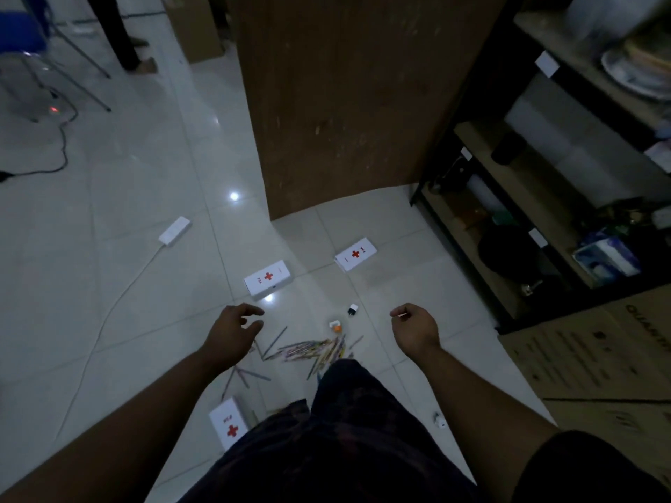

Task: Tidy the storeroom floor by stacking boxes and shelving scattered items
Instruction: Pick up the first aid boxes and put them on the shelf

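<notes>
- Brown wooden panel [345, 103] stands ahead, dark shelf unit [544, 197] on the right, cardboard boxes [595, 353] beside it.
- Three red-cross boxes lie on the tiled floor [109, 248]: one [268, 281] just beyond the left hand [236, 326], one [356, 254] farther out, one [229, 424] under the left forearm.
- Left hand is loose, fingers relaxed, holding nothing.
- Right hand [414, 326] is curled; can't tell if it holds anything.
- Pencils [316, 350] lie scattered between the hands.
- Small plug [353, 309] lies just beyond them.

Coloured pencils [312, 349] litter the tiled floor [138, 285] between left hand [232, 330] and right hand [415, 330]; a red-cross box [268, 282] lies beyond the left one.
</notes>
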Demonstrator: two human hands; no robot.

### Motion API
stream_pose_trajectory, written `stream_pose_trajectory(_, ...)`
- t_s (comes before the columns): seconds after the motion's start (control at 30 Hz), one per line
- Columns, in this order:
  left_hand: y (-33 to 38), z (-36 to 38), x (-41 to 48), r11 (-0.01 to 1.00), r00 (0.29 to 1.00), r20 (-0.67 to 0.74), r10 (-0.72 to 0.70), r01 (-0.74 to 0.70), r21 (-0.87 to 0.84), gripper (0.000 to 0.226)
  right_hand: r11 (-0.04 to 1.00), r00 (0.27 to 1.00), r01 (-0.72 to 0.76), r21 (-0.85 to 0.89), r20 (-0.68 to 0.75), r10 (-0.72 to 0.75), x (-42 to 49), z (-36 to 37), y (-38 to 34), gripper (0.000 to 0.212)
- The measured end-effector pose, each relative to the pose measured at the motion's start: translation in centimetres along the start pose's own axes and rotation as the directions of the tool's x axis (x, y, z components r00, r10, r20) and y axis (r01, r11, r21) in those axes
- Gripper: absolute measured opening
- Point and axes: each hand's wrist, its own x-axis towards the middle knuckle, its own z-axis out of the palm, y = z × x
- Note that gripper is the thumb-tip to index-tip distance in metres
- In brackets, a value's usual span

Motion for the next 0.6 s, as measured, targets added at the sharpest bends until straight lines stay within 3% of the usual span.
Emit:
stream_pose_trajectory(0.33,4.4,-4.4,10.8,0.997,0.996,0.046,0.071,-0.071,-0.01,0.015,0.998,0.995,-0.053,0.022,-0.085,0.055,9.0,0.6,-6.9,0.018)
stream_pose_trajectory(0.6,11.9,-5.2,28.5,0.993,0.986,0.123,0.114,-0.117,0.012,0.019,0.987,0.985,-0.16,0.014,-0.061,0.16,25.5,2.0,-11.5,0.012)
